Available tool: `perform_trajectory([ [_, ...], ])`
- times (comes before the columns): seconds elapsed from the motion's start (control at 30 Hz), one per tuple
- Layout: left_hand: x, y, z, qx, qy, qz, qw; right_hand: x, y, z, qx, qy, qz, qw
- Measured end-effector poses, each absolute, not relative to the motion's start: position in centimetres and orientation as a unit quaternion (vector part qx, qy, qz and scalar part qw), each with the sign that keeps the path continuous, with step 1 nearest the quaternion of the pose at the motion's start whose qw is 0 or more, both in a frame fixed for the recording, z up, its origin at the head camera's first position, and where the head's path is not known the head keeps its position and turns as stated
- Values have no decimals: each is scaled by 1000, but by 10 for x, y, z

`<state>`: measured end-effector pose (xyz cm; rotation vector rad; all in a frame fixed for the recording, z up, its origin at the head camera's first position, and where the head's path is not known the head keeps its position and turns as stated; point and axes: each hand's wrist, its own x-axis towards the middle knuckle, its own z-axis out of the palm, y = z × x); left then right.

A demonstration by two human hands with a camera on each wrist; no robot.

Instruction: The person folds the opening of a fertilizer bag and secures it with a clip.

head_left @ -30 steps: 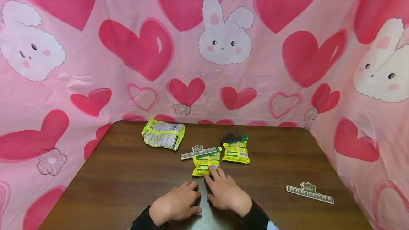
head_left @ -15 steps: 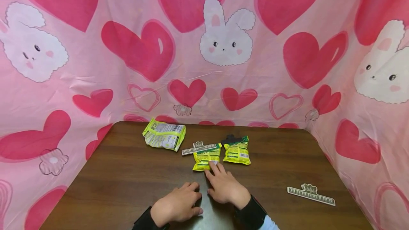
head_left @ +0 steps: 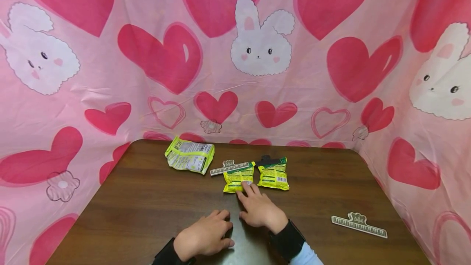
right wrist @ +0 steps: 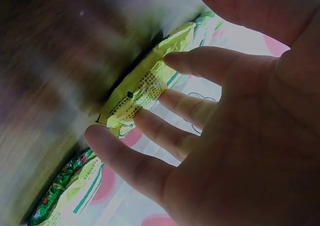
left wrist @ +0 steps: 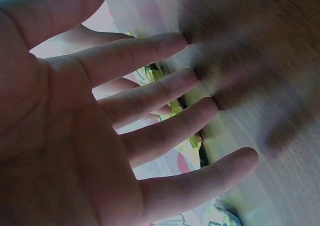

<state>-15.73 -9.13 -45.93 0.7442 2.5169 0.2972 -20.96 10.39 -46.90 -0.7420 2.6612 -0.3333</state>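
Note:
In the head view, a small yellow-green snack packet [head_left: 233, 182] lies mid-table, with a long keyboard-patterned clip [head_left: 229, 169] across its far end. My right hand [head_left: 260, 208] touches that packet's near edge with extended fingertips. The right wrist view shows those straight, spread fingers against the yellow wrapper [right wrist: 142, 93]. To the left and nearer, my left hand [head_left: 204, 232] rests on the table [head_left: 147, 216] holding nothing. Its fingers are spread in the left wrist view. Right beside the first packet lies a second yellow packet [head_left: 274, 177] with a black clip [head_left: 266, 160] on its far end.
A larger green-and-grey bag [head_left: 189, 156] lies toward the back left of the table. Another keyboard-patterned clip [head_left: 358, 225] lies loose at the right. A pink curtain [head_left: 217, 64] with hearts and rabbits hangs around the back and sides.
The middle packet and its clip have slid away from me, level with the second packet. My right hand has moved forward with it, while the left has stayed in place.

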Motion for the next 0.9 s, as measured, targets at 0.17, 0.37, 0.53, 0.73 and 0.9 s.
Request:
perform_trajectory([
  [0.17,-157,-92,-459,273,923,113,247,-210,103,-466,-256,943,-122,171],
  [0.37,-159,-93,-460,276,923,115,243,-215,104,-469,-255,943,-131,168],
  [0.53,-161,-95,-462,282,921,118,241,-218,104,-472,-255,942,-137,168],
  [0.73,-163,-96,-463,282,920,126,241,-220,104,-476,-251,945,-129,162],
  [0.9,-163,-95,-460,281,920,127,242,-221,104,-475,-247,945,-140,160],
])
